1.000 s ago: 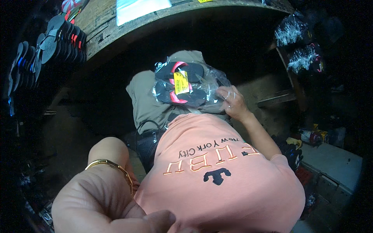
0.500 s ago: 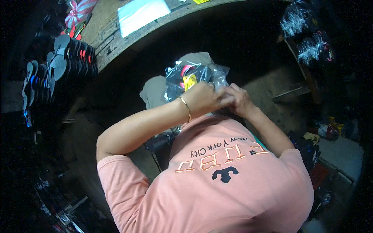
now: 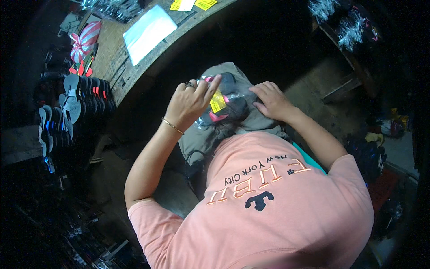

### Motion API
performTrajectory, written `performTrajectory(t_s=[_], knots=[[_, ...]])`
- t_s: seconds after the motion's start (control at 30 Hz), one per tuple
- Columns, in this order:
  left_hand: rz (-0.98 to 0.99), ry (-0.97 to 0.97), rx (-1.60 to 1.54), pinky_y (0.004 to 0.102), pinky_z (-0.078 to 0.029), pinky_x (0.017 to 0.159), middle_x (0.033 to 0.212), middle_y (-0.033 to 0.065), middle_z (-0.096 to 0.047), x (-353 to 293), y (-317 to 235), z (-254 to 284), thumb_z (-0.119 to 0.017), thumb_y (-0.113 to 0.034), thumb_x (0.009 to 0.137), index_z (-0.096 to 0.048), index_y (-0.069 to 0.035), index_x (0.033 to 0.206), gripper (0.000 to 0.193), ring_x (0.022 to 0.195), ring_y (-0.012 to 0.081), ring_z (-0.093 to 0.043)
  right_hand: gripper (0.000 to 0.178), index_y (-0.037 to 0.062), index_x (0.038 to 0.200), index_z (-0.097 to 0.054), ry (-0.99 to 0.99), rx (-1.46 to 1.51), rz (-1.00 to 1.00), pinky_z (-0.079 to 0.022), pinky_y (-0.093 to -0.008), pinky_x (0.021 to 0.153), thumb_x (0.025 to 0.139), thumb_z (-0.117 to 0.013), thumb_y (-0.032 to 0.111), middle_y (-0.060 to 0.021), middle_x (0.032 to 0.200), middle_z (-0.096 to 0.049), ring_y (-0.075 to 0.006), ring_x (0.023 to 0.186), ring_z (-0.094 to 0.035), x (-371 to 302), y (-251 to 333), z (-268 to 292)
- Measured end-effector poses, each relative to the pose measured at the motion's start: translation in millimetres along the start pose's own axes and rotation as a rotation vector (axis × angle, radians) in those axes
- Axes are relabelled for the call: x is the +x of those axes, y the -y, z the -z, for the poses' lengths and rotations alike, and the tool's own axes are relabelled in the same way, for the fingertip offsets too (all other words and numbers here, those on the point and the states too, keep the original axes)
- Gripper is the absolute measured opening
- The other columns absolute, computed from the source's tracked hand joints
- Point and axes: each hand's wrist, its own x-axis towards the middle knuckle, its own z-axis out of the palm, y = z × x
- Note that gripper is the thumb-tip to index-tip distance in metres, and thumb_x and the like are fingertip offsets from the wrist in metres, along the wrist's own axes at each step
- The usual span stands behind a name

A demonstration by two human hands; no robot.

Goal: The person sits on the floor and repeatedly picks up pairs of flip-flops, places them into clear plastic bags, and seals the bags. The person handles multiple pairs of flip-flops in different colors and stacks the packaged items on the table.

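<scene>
Clear plastic bag [image 3: 224, 102] holding black-and-pink flip-flops with a yellow tag lies on the lap. Head view: the left hand [image 3: 191, 102] now pinches the bag's left edge; half a second ago both hands met there. The right hand [image 3: 272, 101] presses flat on its right edge.

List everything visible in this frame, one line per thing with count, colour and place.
clear bag of sandals: one, black and pink pair with a yellow tag, on the lap
grey cloth: one, under the bag
wooden table: one, brown, upper left
white sheet: one, on the table
yellow tags: two, top edge of the table
sandal rows: many, dark, far left
left hand: with ring and gold bangle, on the bag's left side
right hand: on the bag's right edge
</scene>
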Motion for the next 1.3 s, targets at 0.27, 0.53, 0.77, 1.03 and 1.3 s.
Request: performTrajectory(t_s=[0.27,0.53,0.77,1.03,1.3], knots=[[0.718,0.388,-1.539,0.0342,-0.042,0.051,0.055,0.0034,-0.047,3,-14,-28,-0.048,-0.02,0.102,-0.063,-0.008,0.075,0.033,0.049,0.0202,-0.046,0.023,0.0023,0.109,-0.068,-0.137,0.031,-0.163,-0.053,-0.0454,0.092,0.087,-0.07,0.001,-0.013,0.112,-0.064,-0.0313,0.115,-0.062,60,-2,9],[0.667,-0.608,-2.55,0.0239,-0.036,0.048,0.083,-0.0022,-0.056,55,2,15,-0.046,-0.033,0.107,-0.066,-0.004,0.128,0.041,0.059,0.008,-0.048,0.012,0.0065,0.096,-0.064,-0.182,0.047,0.406,-0.057,-0.0444,0.079,0.085,-0.064,0.003,-0.0115,0.095,-0.065,-0.0342,0.09,-0.067,144,31,103],[0.288,-0.247,-1.752,0.0379,-0.049,0.095,0.11,0.0119,-0.059,27,-99,-42,-0.077,-0.016,0.076,-0.065,-0.001,0.124,0.051,0.106,0.025,-0.059,0.019,0.0055,0.097,-0.068,0.234,0.139,0.095,-0.056,-0.0455,0.076,0.079,-0.07,0.0,-0.0147,0.091,-0.067,-0.0364,0.088,-0.069,76,73,71],[0.453,-0.291,-1.582,0.0422,-0.048,0.086,0.099,0.0194,-0.057,-24,-139,-79,-0.05,-0.007,0.097,-0.063,0.002,0.102,0.017,0.095,0.035,-0.057,0.019,0.0027,0.099,-0.07,0.113,0.547,-0.132,-0.053,-0.0457,0.09,0.092,-0.073,0.02,-0.0174,0.11,-0.068,-0.0354,0.104,-0.065,43,78,14],[1.074,0.192,-2.312,0.0276,-0.034,0.05,0.07,-0.001,-0.053,-18,-126,-75,-0.053,-0.027,0.102,-0.064,-0.007,0.087,0.027,0.056,0.0105,-0.046,0.019,0.0041,0.098,-0.07,0.169,0.076,0.226,-0.045,-0.0474,0.099,0.091,-0.073,0.022,-0.0129,0.12,-0.063,-0.034,0.116,-0.056,40,84,18]])
